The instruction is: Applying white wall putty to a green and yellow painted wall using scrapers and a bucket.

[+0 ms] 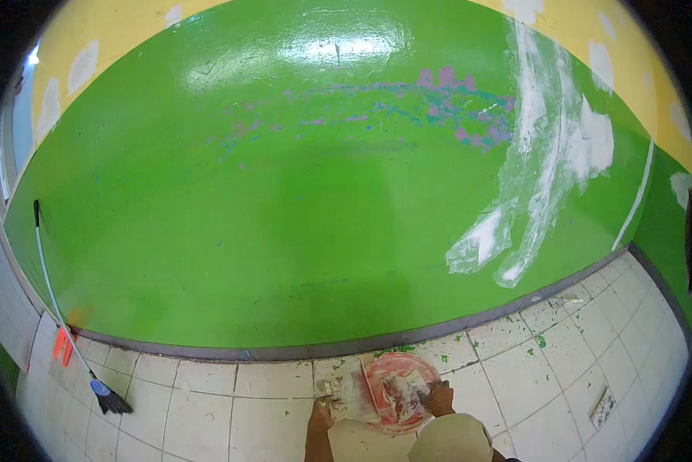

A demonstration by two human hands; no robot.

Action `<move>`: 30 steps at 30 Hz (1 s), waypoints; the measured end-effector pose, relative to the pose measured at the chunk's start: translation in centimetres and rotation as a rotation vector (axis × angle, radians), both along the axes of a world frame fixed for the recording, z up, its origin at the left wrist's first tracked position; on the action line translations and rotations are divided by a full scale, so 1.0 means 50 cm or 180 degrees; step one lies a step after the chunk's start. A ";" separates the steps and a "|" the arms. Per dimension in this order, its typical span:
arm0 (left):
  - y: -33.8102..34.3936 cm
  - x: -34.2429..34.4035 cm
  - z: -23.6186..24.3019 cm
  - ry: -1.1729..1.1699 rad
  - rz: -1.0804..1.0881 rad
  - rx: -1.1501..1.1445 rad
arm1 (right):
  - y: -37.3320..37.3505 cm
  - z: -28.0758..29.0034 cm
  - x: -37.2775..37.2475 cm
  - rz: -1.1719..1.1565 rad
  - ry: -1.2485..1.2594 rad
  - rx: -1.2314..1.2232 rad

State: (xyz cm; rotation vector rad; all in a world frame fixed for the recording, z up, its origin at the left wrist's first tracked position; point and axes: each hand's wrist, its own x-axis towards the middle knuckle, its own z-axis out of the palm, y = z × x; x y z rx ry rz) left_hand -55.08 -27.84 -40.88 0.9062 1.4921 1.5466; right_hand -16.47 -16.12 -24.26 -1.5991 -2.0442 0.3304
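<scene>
Low in front of me is a round red tub or lid (375, 379), smeared inside with white putty. My left hand (323, 412) is closed on the edge of a wide, putty-coated scraper (351, 397), whose flat blade reaches over the red rim from the left. At the opposite rim, my right hand (440, 399) is curled with its fingers closed. What it grips is hidden against the putty and the red edge. White putty streaks (550, 154) run down the right part of the green wall (307, 223).
A broom (44, 266) leans at the left, bristles on the tiled floor (200, 416), beside an orange object (63, 346). Green flakes (542, 340) lie scattered near the right skirting (469, 317). A small smeared block-like object (603, 408) lies at the right. Beige cloth (452, 440) covers part of the foreground.
</scene>
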 end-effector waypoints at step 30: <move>0.092 0.239 0.315 0.3241 -0.1332 -0.2287 | 0.025 -0.026 0.076 -0.0486 -0.0506 -0.1153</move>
